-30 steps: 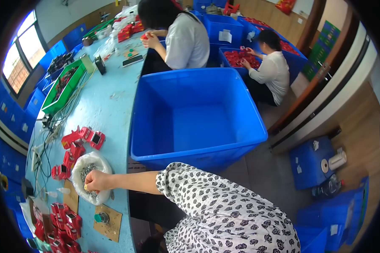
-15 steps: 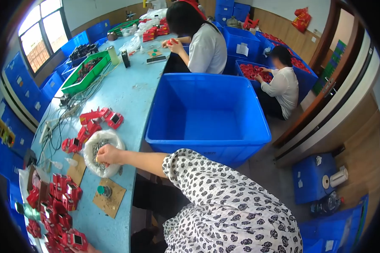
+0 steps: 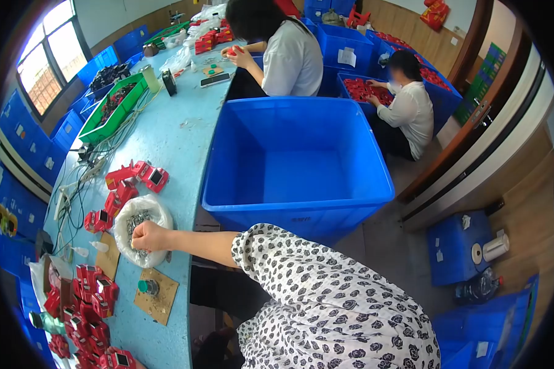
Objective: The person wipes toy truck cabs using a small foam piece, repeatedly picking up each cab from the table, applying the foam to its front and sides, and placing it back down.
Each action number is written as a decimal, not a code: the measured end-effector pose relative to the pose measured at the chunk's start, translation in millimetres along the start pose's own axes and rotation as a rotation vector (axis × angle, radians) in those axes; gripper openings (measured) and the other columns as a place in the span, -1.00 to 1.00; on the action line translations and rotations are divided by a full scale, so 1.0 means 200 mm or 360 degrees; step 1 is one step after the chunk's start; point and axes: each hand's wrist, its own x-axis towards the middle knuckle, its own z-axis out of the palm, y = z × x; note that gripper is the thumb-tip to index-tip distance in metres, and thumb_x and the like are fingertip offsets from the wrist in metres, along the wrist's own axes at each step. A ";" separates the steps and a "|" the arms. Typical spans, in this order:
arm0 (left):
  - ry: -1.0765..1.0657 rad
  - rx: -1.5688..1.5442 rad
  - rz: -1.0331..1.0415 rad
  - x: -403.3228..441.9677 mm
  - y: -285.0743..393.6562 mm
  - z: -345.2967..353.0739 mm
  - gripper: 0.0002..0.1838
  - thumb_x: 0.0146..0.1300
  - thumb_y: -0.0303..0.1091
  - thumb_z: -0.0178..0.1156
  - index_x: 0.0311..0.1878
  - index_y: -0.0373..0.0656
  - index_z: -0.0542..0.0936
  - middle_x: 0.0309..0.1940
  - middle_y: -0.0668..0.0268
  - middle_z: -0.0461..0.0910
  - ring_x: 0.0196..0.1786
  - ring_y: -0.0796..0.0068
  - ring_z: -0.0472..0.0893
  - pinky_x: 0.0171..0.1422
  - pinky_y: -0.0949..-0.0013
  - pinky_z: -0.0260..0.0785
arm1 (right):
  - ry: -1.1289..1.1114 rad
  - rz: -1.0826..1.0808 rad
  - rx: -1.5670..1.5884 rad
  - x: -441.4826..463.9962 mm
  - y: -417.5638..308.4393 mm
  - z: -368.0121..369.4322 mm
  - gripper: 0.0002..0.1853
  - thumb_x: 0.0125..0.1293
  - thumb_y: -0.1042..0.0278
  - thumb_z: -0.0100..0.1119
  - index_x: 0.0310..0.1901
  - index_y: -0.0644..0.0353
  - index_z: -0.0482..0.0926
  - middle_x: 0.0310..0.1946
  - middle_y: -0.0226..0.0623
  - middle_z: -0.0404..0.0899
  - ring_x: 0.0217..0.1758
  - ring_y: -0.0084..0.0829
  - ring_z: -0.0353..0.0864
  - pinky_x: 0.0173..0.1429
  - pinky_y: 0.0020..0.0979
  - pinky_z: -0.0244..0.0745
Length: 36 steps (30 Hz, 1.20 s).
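Observation:
My right hand (image 3: 149,236) reaches into a white plastic bag (image 3: 165,212) of small metal screws, its fingers pinched together. Whatever lies between the fingertips is too small to make out. At the bottom edge, only a sliver of my left hand (image 3: 140,365) shows, beside a red plastic device (image 3: 116,358) with a small dark screen, which it appears to hold. Left of that device lies a pile of similar red devices (image 3: 87,320). More red devices (image 3: 120,195) sit just beyond the bag. A small jar with a green lid (image 3: 148,286) stands on a brown board (image 3: 161,307) nearer me.
A large blue bin (image 3: 298,212) stands against the right edge of the blue table (image 3: 188,138). Cables (image 3: 104,150) and a green tray (image 3: 138,86) lie along the far side. Two people work beyond the bin, one at the table, one beside a bin of red parts (image 3: 364,90).
The camera view has shifted slightly. My right hand stays in the bag, with its fingers a little lower. The red device at my left hand has sunk toward the bottom edge, hiding most of that hand.

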 end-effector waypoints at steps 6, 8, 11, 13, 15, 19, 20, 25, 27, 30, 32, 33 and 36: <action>-0.0061 0.0189 0.0218 -0.06 -0.04 0.05 -0.65 0.29 -0.28 0.23 0.02 -0.36 0.59 -0.02 0.01 0.63 0.04 -0.07 0.59 0.21 -0.08 0.38 | 0.0005 -0.0043 -0.0047 0.00 0.03 0.01 -0.84 0.15 0.33 0.25 -0.43 0.26 0.59 -0.54 -0.44 0.54 -0.54 -0.63 0.50 -0.43 -0.49 0.46; -0.0083 0.0208 0.0264 -0.07 -0.05 0.05 -0.64 0.29 -0.27 0.22 0.02 -0.36 0.59 -0.01 0.01 0.62 0.05 -0.07 0.59 0.21 -0.07 0.39 | 0.0007 -0.0080 -0.0089 0.00 0.04 0.00 -0.84 0.13 0.35 0.25 -0.43 0.27 0.58 -0.55 -0.42 0.55 -0.53 -0.62 0.50 -0.43 -0.47 0.45; -0.0119 0.0244 0.0330 -0.06 -0.01 0.06 -0.63 0.30 -0.26 0.21 0.03 -0.37 0.58 0.01 0.00 0.62 0.06 -0.07 0.59 0.22 -0.05 0.40 | -0.0005 -0.0108 -0.0045 0.01 0.06 0.01 -0.85 0.12 0.35 0.25 -0.44 0.28 0.58 -0.56 -0.41 0.55 -0.53 -0.62 0.50 -0.43 -0.46 0.43; -0.0271 0.0490 0.0545 0.01 0.04 0.02 -0.62 0.30 -0.26 0.20 0.04 -0.38 0.58 0.03 0.00 0.61 0.07 -0.07 0.59 0.25 -0.02 0.40 | -0.0010 -0.0133 -0.0039 0.02 0.07 0.01 -0.85 0.12 0.36 0.25 -0.44 0.27 0.58 -0.56 -0.41 0.55 -0.52 -0.62 0.50 -0.41 -0.46 0.43; -0.0423 0.0731 0.0755 0.03 0.08 -0.01 -0.61 0.30 -0.26 0.19 0.05 -0.39 0.57 0.06 0.00 0.60 0.09 -0.07 0.58 0.27 0.00 0.40 | -0.0012 -0.0156 -0.0038 0.01 0.08 0.01 -0.86 0.12 0.36 0.24 -0.44 0.27 0.58 -0.56 -0.41 0.55 -0.51 -0.62 0.50 -0.40 -0.47 0.42; -0.0557 0.1390 0.1075 -0.02 -0.01 -0.05 -0.56 0.28 -0.25 0.21 0.10 -0.39 0.55 0.13 0.01 0.57 0.17 0.01 0.57 0.35 0.02 0.35 | 0.0005 -0.0112 -0.0064 -0.01 0.04 0.00 -0.86 0.14 0.38 0.23 -0.43 0.28 0.56 -0.55 -0.44 0.54 -0.46 -0.63 0.49 -0.35 -0.48 0.42; -0.0627 0.1532 0.1179 -0.05 -0.06 -0.06 -0.54 0.27 -0.24 0.21 0.12 -0.40 0.54 0.16 0.01 0.55 0.20 0.05 0.56 0.37 0.03 0.33 | 0.0007 -0.0029 -0.0004 -0.02 0.03 0.02 -0.86 0.16 0.38 0.22 -0.41 0.28 0.55 -0.54 -0.46 0.53 -0.44 -0.64 0.48 -0.34 -0.48 0.42; -0.0512 0.0073 -0.0104 -0.14 -0.04 0.02 -0.48 0.29 -0.19 0.19 0.19 -0.40 0.49 0.23 0.06 0.51 0.27 0.10 0.51 0.42 0.06 0.27 | 0.0213 -0.0485 0.0026 -0.10 -0.20 0.02 -0.91 0.27 0.42 0.17 -0.32 0.24 0.53 -0.47 -0.50 0.49 -0.41 -0.71 0.40 -0.33 -0.52 0.37; -0.0437 -0.0224 -0.0273 -0.05 0.12 0.05 -0.46 0.29 -0.16 0.19 0.21 -0.39 0.47 0.24 0.09 0.51 0.27 0.10 0.50 0.42 0.07 0.27 | 0.0023 -0.0588 0.0317 -0.18 -0.39 0.00 -0.94 0.30 0.45 0.13 -0.28 0.23 0.52 -0.48 -0.49 0.48 -0.43 -0.67 0.43 -0.32 -0.51 0.40; -0.0336 -0.0494 -0.0449 -0.01 0.20 0.04 -0.43 0.29 -0.13 0.19 0.22 -0.38 0.46 0.25 0.13 0.51 0.27 0.10 0.50 0.42 0.07 0.26 | -0.0445 -0.0618 0.1278 -0.41 -0.74 -0.09 -0.89 0.33 0.37 0.14 -0.22 0.21 0.50 -0.46 -0.41 0.48 -0.48 -0.56 0.46 -0.22 -0.32 0.55; -0.0516 -0.0132 -0.0205 -0.05 0.11 0.05 -0.45 0.28 -0.16 0.21 0.21 -0.36 0.46 0.23 0.13 0.52 0.23 0.09 0.52 0.40 0.08 0.28 | -0.1002 -0.0961 0.1542 -0.57 -0.95 -0.19 -0.83 0.34 0.30 0.17 -0.15 0.19 0.52 -0.45 -0.39 0.49 -0.48 -0.56 0.47 -0.14 -0.21 0.60; -0.0617 0.0051 -0.0077 -0.09 0.04 0.04 -0.45 0.27 -0.17 0.22 0.21 -0.36 0.47 0.22 0.14 0.53 0.22 0.09 0.53 0.39 0.08 0.29 | -0.1279 -0.1195 0.1528 -0.67 -1.05 -0.22 -0.81 0.35 0.26 0.18 -0.13 0.17 0.53 -0.45 -0.37 0.48 -0.48 -0.56 0.46 -0.11 -0.18 0.60; -0.0581 0.0028 -0.0095 -0.30 -0.35 0.00 -0.48 0.23 -0.19 0.27 0.20 -0.26 0.49 0.14 0.18 0.58 0.15 0.12 0.55 0.31 0.09 0.35 | -0.1536 -0.1116 0.1565 -0.95 -1.25 -0.27 -0.86 0.31 0.32 0.21 -0.23 0.21 0.57 -0.51 -0.34 0.48 -0.55 -0.50 0.40 -0.12 -0.01 0.59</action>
